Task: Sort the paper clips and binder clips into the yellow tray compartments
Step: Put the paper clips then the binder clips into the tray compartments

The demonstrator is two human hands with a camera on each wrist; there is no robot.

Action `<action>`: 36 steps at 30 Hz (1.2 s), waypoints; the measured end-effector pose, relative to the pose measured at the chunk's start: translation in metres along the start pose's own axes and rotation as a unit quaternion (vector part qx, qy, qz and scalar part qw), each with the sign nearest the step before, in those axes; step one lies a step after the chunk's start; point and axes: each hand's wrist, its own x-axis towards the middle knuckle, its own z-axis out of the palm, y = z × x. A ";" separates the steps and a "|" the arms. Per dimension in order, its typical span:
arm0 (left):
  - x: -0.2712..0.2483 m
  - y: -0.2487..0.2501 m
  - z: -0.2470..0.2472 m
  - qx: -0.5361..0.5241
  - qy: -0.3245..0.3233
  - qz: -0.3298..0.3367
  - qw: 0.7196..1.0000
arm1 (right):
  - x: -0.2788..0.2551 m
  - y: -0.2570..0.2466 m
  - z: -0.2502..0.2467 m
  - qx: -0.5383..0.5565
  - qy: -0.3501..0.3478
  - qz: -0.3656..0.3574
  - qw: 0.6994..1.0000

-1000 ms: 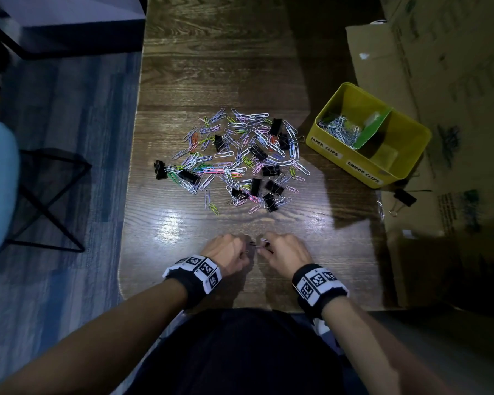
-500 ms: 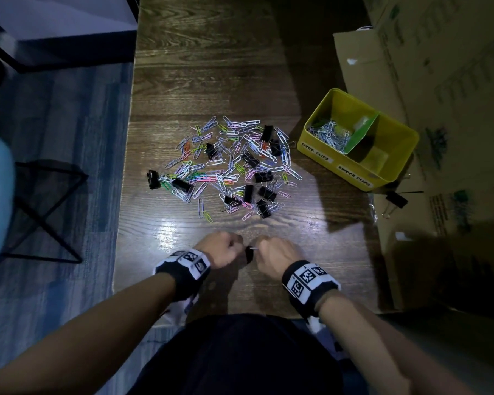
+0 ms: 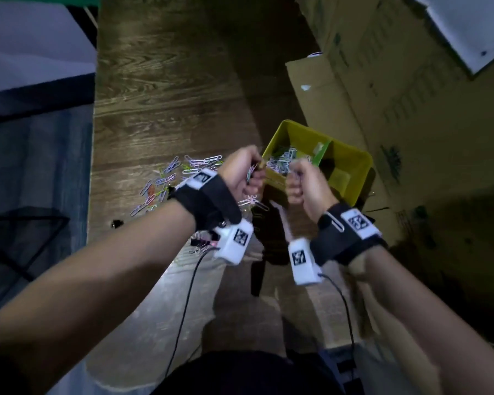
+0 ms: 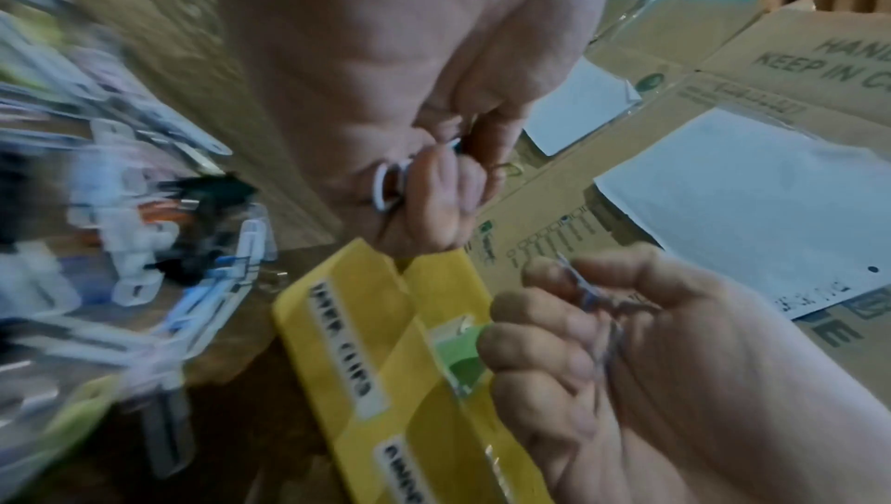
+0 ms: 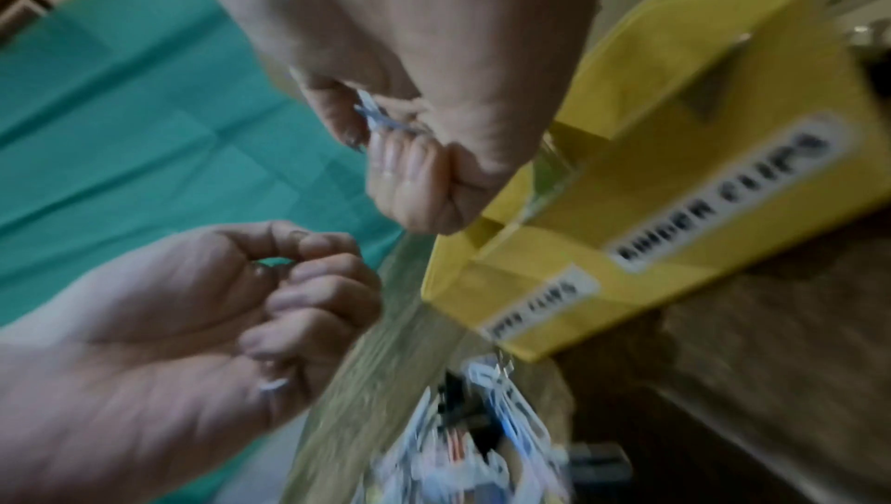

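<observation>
The yellow tray (image 3: 357, 178) stands at the table's right, with a green divider (image 3: 322, 151) and silver paper clips (image 3: 281, 163) in its left compartment; labels (image 4: 345, 337) mark its front wall. My left hand (image 3: 247, 178) is raised at the tray's near-left rim and grips a few paper clips (image 4: 388, 184). Beside it, my right hand (image 3: 297, 181) hangs as a fist over the front wall, pinching paper clips (image 5: 374, 114). The mixed pile of coloured paper clips (image 3: 166, 178) lies on the table to the left, partly hidden by my left wrist. A black binder clip (image 3: 116, 222) sits near the table's left edge.
Flattened cardboard boxes (image 3: 382, 95) lie right of and behind the tray. A loose paper clip (image 3: 335, 222) clings to my right wrist strap. Cables hang from both wrist cameras. The wooden table (image 3: 169, 81) ends at its left edge above blue floor.
Both hands have lifted from the table's near edge and moved forward and right to the tray, carrying paper clips. The head view has swung closer to the tray.
</observation>
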 end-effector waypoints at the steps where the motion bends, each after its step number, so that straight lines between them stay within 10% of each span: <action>1: 0.011 0.011 0.012 0.002 0.016 0.010 1.000 | 0.013 -0.012 -0.003 -0.006 0.028 -0.004 1.000; 7: 0.064 0.032 0.056 0.147 0.109 0.060 0.981 | 0.073 -0.046 -0.011 -0.175 0.158 0.017 0.972; 13: 0.073 0.027 0.043 0.224 0.032 0.055 0.973 | 0.098 -0.037 -0.016 -0.307 0.135 0.035 0.942; 20: 0.007 0.022 -0.024 0.180 0.011 0.160 0.971 | 0.049 -0.028 0.000 -0.259 0.068 -0.137 0.954; 24: -0.038 -0.007 -0.098 0.424 0.032 0.198 0.883 | 0.000 0.004 0.017 -0.361 -0.089 -0.156 0.915; 28: -0.069 -0.060 -0.138 0.634 -0.012 0.103 0.767 | -0.024 0.058 0.042 -0.576 -0.213 -0.120 0.780; 32: -0.072 -0.106 -0.129 0.694 0.016 0.098 0.713 | -0.023 0.105 0.058 -0.702 -0.161 -0.128 0.682; 36: -0.053 -0.127 -0.113 0.718 0.078 0.124 0.680 | -0.023 0.127 0.065 -0.738 -0.107 -0.127 0.654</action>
